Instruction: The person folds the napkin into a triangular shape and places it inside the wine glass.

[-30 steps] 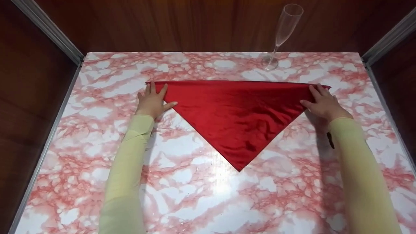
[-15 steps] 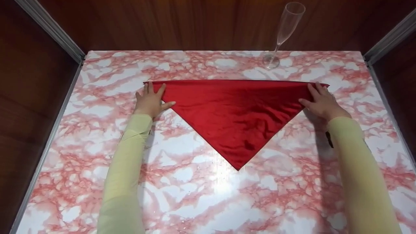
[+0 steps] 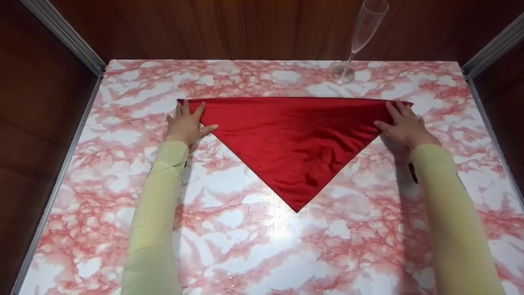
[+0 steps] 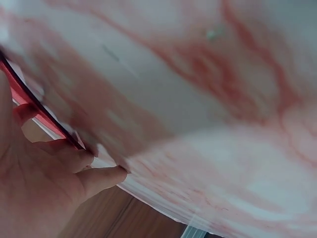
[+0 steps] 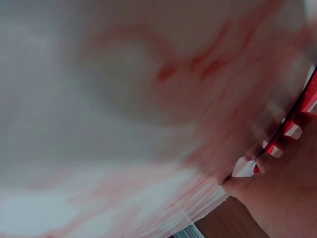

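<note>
A shiny red cloth (image 3: 278, 139) lies on the table as a triangle, its long folded-looking edge away from me and one point toward me. My left hand (image 3: 185, 126) rests on its left corner, fingers spread and straight. On the right corner lies my right hand (image 3: 407, 127), its fingers extended over the cloth. In the left wrist view my left hand (image 4: 49, 173) touches the table beside the cloth's dark-trimmed edge (image 4: 44, 116). The right wrist view has my right hand (image 5: 282, 178) along a strip of the cloth (image 5: 309, 96).
Behind the cloth, right of its middle, a clear champagne flute (image 3: 364, 30) stands upright near the table's far edge. The table top (image 3: 229, 250) has a red and white marbled surface. Dark wooden panels (image 3: 229, 30) with metal corner strips (image 3: 61, 35) enclose the back and sides.
The whole scene shifts slightly up in the head view. Both hands stay on the cloth's corners, and the cloth keeps its triangular shape.
</note>
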The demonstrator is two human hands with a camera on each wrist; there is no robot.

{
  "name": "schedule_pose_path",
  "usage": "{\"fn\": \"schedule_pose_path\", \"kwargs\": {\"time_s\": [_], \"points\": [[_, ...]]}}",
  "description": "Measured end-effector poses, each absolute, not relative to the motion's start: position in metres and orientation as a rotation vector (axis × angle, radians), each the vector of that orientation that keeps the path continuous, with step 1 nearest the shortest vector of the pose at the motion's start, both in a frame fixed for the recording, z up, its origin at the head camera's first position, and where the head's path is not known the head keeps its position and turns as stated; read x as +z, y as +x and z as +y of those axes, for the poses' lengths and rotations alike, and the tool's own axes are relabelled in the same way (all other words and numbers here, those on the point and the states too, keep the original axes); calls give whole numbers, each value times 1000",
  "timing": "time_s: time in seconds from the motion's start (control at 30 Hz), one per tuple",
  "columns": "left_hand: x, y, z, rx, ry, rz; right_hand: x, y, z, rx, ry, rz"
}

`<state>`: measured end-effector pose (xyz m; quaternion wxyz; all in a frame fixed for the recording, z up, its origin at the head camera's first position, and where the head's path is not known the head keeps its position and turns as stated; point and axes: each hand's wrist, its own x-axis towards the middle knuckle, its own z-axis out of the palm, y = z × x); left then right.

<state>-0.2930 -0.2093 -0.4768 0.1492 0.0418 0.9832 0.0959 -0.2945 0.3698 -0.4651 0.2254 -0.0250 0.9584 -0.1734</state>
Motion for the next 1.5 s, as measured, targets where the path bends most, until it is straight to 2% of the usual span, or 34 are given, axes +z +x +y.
{"fn": "schedule_pose_path", "kwargs": {"time_s": [1.5], "points": [[-484,-289,-209,245,78,2881,-468,-293,362,-473,-76,2662]]}}
